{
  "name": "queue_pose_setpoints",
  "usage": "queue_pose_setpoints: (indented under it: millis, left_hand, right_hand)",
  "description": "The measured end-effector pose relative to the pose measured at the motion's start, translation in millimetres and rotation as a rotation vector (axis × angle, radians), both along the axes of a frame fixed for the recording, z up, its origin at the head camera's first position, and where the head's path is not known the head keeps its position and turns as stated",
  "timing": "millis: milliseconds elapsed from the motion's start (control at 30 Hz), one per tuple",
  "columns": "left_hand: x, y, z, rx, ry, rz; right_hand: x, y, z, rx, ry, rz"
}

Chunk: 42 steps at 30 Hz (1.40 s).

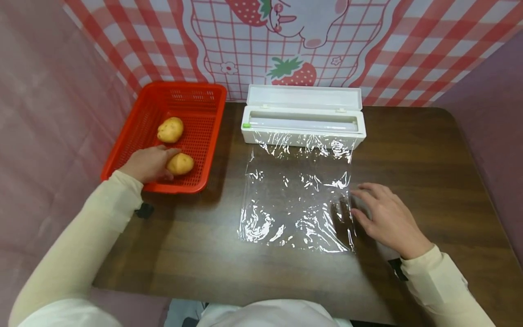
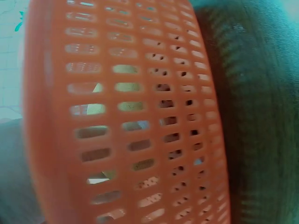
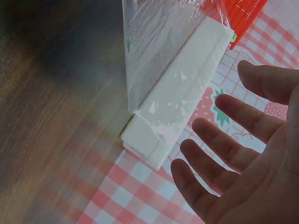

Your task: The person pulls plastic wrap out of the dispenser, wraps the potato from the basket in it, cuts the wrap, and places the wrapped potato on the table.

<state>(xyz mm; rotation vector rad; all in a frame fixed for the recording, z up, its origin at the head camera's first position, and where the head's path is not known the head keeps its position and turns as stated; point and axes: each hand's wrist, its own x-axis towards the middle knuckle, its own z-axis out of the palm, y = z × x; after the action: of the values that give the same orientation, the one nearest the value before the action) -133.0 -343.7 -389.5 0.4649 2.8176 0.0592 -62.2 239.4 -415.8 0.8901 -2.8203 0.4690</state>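
Inside the red plastic basket [image 1: 216,131], my left hand [image 1: 150,164] grips the nearer potato [image 1: 181,164], its fingers and thumb at the potato's left side. A second potato [image 1: 170,130] lies farther back in the basket. The left wrist view is mostly filled by the basket's slotted wall [image 2: 126,112], which hides most of the hand. A sheet of clear plastic wrap [image 1: 296,200] stretches over the table from a white wrap dispenser [image 1: 304,139] with its lid raised. My right hand [image 1: 386,218] is beside the sheet's right edge, fingers spread and holding nothing [image 3: 252,154].
The brown wooden table [image 1: 425,159] runs along a red-and-white checked backdrop [image 1: 421,59] with strawberry prints. A green slider [image 1: 246,125] sits at the dispenser's left end. Pink cloth [image 1: 53,136] hangs at the left.
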Motion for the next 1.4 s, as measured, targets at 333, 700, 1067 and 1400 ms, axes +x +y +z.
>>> queue_pose_setpoints:
  millis: [333,700,1067,1400]
  left_hand:
    - [-6.7,6.7,26.8,0.008,0.001,0.065]
    - [-4.9,25.2,61.4,0.016,0.027,0.082]
    - [-0.7,49.2,81.7,0.028,0.084,0.014]
    - [6.3,84.7,88.1,0.039,0.249,-0.154]
  right_hand:
    - [1.9,-0.3,0.5,0.013,-0.006,-0.002]
    - [3.1,0.9,0.3,0.001,-0.005,0.002]
    - [2.2,0.9,-0.3,0.000,0.004,0.008]
    - [3.0,0.6,-1.4,0.014,-0.019,-0.005]
